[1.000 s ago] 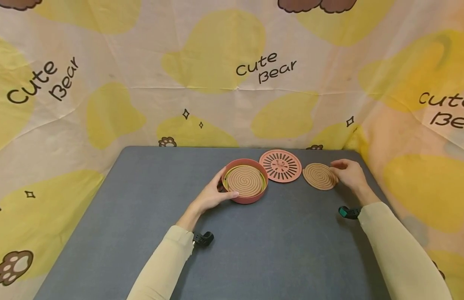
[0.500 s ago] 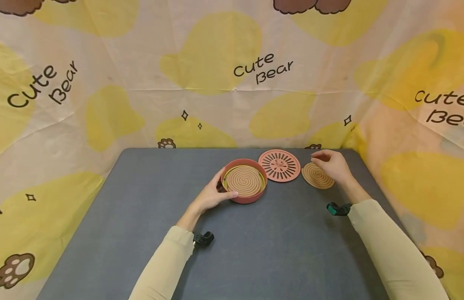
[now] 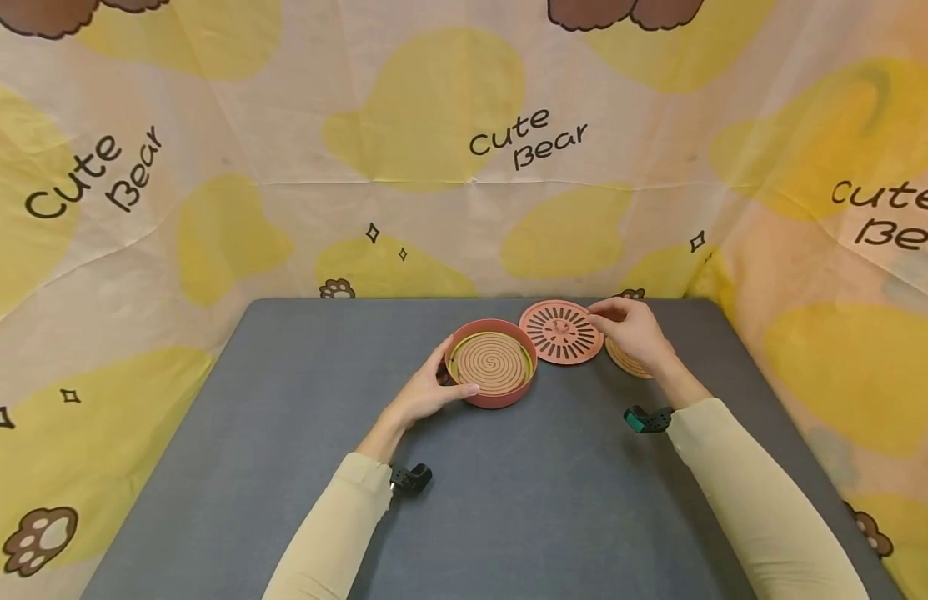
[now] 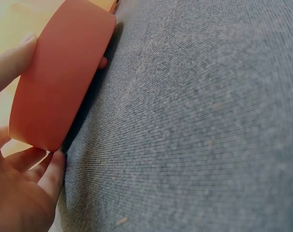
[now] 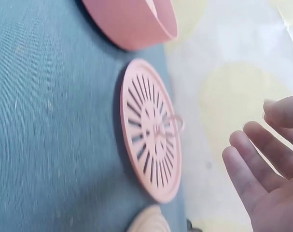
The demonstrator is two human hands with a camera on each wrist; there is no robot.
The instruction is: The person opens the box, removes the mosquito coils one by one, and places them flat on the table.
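Lid (image 3: 561, 332), best pinched by loop (image 5: 183, 124) | empty right hand (image 3: 633, 328) nearby, with fingers apart | red case (image 3: 495, 401), worth bracing, in clamped left hand (image 3: 424, 390)

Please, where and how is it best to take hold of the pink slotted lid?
Probably by the small loop at the middle of the lid, pinched from above with the nearby right hand: the lid lies flat on the table, and the loop stands up from its slotted face.
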